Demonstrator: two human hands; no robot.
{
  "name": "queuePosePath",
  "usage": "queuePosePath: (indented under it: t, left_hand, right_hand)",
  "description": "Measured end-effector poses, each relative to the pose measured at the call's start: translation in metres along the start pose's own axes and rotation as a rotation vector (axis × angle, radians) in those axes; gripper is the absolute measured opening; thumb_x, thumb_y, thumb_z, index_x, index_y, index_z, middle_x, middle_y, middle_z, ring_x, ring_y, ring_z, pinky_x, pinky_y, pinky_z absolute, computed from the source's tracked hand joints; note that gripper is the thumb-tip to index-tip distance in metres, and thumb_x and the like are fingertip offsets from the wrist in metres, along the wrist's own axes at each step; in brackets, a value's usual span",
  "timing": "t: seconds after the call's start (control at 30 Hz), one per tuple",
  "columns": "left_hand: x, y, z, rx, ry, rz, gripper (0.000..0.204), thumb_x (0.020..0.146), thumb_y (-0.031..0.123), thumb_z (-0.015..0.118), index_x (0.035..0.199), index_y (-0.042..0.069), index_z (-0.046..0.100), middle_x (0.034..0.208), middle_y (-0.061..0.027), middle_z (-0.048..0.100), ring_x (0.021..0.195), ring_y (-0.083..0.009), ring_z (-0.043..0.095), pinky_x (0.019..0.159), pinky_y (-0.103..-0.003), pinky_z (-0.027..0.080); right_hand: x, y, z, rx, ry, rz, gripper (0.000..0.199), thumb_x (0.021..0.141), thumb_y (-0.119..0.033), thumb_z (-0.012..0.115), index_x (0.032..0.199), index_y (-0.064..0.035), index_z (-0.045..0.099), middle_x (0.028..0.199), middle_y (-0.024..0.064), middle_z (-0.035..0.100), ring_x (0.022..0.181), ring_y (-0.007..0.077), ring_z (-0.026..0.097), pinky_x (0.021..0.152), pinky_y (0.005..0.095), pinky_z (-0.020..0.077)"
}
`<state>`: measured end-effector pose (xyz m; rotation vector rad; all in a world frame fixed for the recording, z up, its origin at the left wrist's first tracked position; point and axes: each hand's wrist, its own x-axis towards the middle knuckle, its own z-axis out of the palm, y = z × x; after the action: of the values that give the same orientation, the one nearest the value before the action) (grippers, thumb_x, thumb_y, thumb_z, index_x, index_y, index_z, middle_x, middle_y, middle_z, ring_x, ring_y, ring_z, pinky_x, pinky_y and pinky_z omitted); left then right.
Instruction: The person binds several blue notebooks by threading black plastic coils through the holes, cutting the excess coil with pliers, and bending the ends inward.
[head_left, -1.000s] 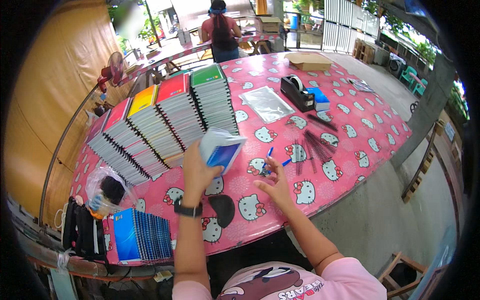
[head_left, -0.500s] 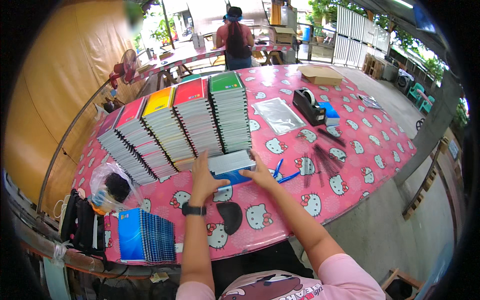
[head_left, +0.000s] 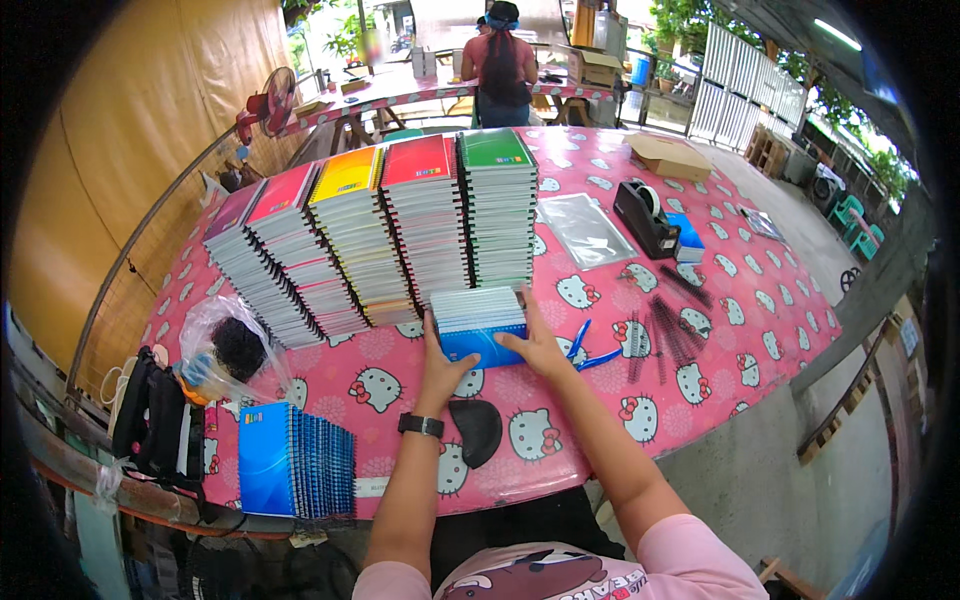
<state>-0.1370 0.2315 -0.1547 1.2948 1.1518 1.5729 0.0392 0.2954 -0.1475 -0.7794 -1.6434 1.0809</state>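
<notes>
From my end, the pink table spans mid-frame; at its centre sits the blue-covered paper bundle, probably fairly weighty, its sheets apt to bend and slide; I'd squeeze it at both ends. There my left hand and right hand grasp it, 2 thumbs on the cover.

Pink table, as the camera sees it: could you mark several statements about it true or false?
1. The left hand and right hand hold a blue-covered bundle. True.
2. The watch is on the right arm. False: the watch is on the left arm.
3. The blue-handled tool lies right of the bundle. True.
4. The green-topped stack is leftmost of the tall stacks. False: the green-topped stack is rightmost.
5. The tape dispenser stands on the table. True.
</notes>
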Motion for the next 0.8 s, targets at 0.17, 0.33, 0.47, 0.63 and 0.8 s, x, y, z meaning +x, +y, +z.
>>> queuePosePath:
  t: [0.17, 0.33, 0.47, 0.63, 0.8]
  left_hand:
    - [-0.006, -0.005, -0.006, 0.259, 0.07, 0.05, 0.114, 0.058, -0.001, 0.076, 0.143, 0.0, -0.001, 0.139, -0.0222, 0.029, 0.126, -0.0288, 0.037, 0.102, -0.035, 0.034]
    - [-0.007, -0.003, -0.003, 0.166, 0.03, 0.036, 0.113, 0.058, -0.001, 0.074, 0.143, -0.002, 0.0, 0.14, -0.0223, 0.029, 0.125, -0.0298, 0.038, 0.101, -0.034, 0.036]
    - [-0.004, -0.007, 0.0, 0.269, 0.054, 0.036, 0.112, 0.058, 0.001, 0.076, 0.143, -0.002, 0.002, 0.14, -0.0228, 0.029, 0.125, -0.0296, 0.038, 0.099, -0.034, 0.038]
    - [-0.028, 0.025, 0.005, 0.392, 0.254, 0.087, 0.092, 0.066, 0.007, 0.074, 0.139, -0.003, 0.02, 0.138, -0.0224, 0.033, 0.127, -0.032, 0.034, 0.105, -0.041, 0.028]
    - [-0.126, 0.069, 0.087, 0.45, -0.059, 0.37, 0.045, 0.069, 0.01, 0.069, 0.11, -0.001, 0.053, 0.11, -0.016, 0.054, 0.105, -0.0349, 0.05, 0.096, -0.046, 0.035]
  right_hand:
    - [-0.001, -0.043, 0.014, -0.815, 0.101, -0.146, 0.08, 0.073, -0.033, 0.069, 0.136, 0.0013, 0.033, 0.136, 0.0231, 0.039, 0.128, 0.0353, 0.035, 0.103, 0.0445, 0.0278]
    - [0.006, -0.049, 0.013, -1.054, -0.17, -0.287, 0.077, 0.075, -0.046, 0.064, 0.131, -0.0001, 0.038, 0.136, 0.0203, 0.04, 0.13, 0.0325, 0.034, 0.1, 0.0484, 0.03]
    - [0.012, -0.059, -0.002, -1.035, -0.267, -0.116, 0.08, 0.074, -0.045, 0.067, 0.134, -0.0019, 0.037, 0.141, 0.0147, 0.037, 0.132, 0.0316, 0.031, 0.105, 0.0462, 0.0267]
    - [0.012, -0.055, -0.086, -0.485, 0.268, -0.112, 0.032, 0.081, -0.02, 0.064, 0.107, -0.0035, 0.06, 0.108, 0.0153, 0.062, 0.101, 0.0249, 0.059, 0.085, 0.0324, 0.0443]
    - [0.039, 0.026, -0.267, -0.194, 0.888, -0.126, 0.017, 0.084, -0.009, 0.057, 0.098, -0.0035, 0.064, 0.09, 0.0044, 0.066, 0.083, 0.0146, 0.061, 0.074, 0.0283, 0.0476]
